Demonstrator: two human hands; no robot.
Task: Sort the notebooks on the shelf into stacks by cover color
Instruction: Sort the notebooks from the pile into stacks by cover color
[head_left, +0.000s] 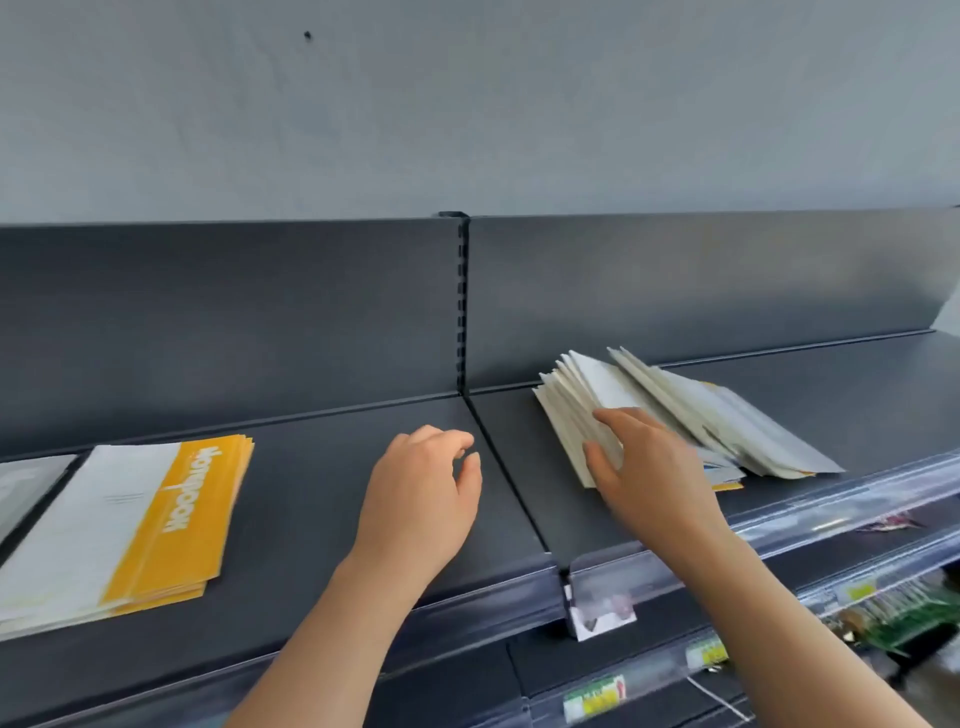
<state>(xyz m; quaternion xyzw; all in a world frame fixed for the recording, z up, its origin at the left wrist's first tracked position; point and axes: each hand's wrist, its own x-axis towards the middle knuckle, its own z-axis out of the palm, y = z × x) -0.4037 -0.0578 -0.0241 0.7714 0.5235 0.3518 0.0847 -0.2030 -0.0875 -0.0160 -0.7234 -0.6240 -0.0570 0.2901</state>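
Note:
A neat stack of yellow-and-white notebooks (130, 525) lies on the left part of the dark shelf (291, 493). A grey-covered notebook (26, 488) shows at the far left edge. On the right part of the shelf a fanned, untidy pile of notebooks (675, 410) lies with pale backs up and yellow and blue edges peeking out below. My right hand (644, 467) holds the pile's near left edge, thumb on top and fingers against the side. My left hand (421, 493) hovers over the bare shelf between the two piles, fingers loosely curled, holding nothing.
An upright slotted post (461, 306) divides the back panel into two bays. Clear plastic price strips (779, 525) run along the shelf's front edge. Lower shelves at the bottom right hold small packaged goods (904, 613) and yellow-green labels.

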